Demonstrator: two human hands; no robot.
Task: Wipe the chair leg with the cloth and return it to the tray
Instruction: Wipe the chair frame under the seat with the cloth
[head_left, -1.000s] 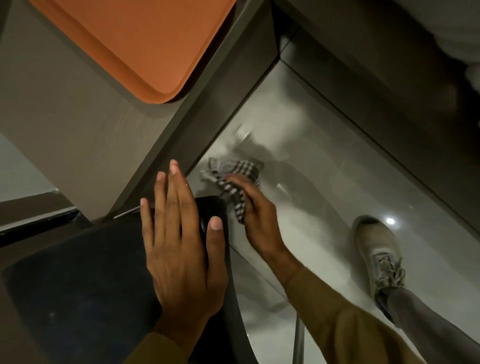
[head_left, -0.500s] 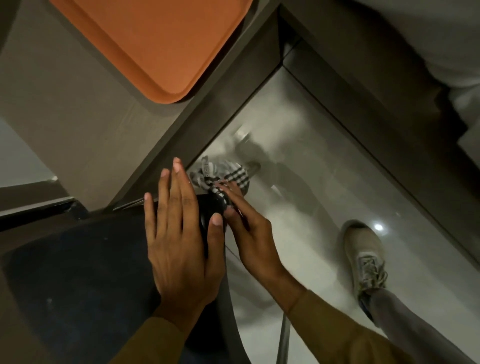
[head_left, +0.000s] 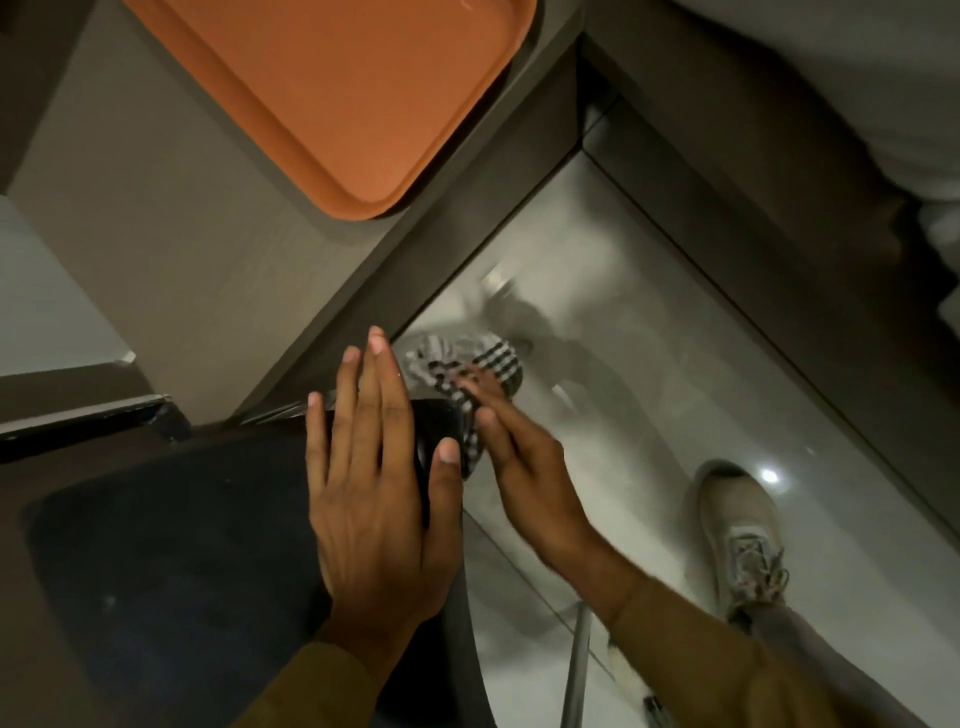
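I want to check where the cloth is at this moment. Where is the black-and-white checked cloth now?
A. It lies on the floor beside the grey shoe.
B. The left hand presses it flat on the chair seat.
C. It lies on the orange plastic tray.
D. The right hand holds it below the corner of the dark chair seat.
D: the right hand grips the black-and-white checked cloth just past the dark chair seat corner, while the orange plastic tray is bare.

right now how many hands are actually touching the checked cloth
1. The right hand presses the black-and-white checked cloth below the dark chair seat's corner. The left hand lies flat on the seat, apparently off the cloth.
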